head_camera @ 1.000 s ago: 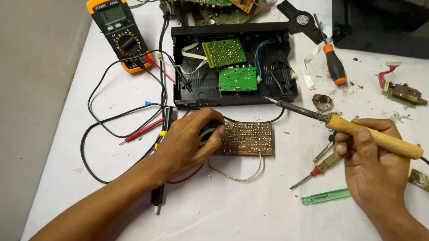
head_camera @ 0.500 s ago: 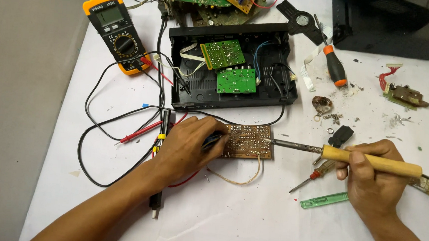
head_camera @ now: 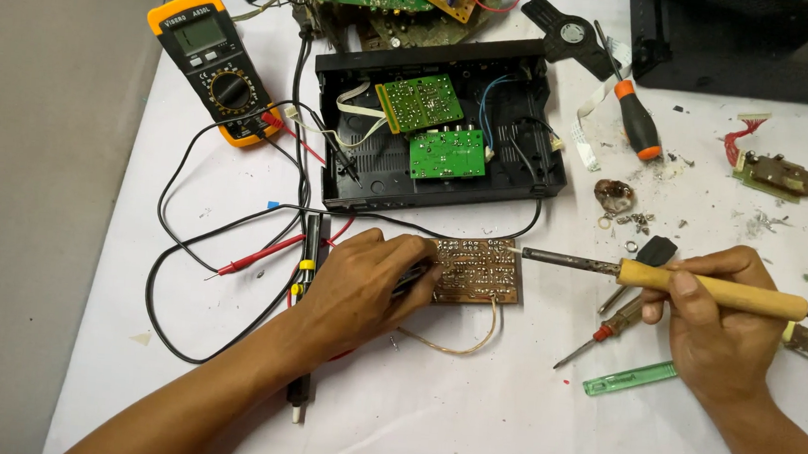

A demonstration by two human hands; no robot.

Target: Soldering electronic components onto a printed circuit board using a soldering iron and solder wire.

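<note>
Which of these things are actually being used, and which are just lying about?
In use: soldering iron in right hand; brown circuit board steadied by left hand.
Lying about: multimeter, black case, orange screwdriver, green pen.

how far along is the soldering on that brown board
Done: the black case lies open with two green boards exposed, and the brown circuit board is out on the table. In hand: the left hand steadies the brown board while the right hand brings the soldering iron tip to its right edge. Left: the brown board lies outside the case, a loose wire trailing.
</note>
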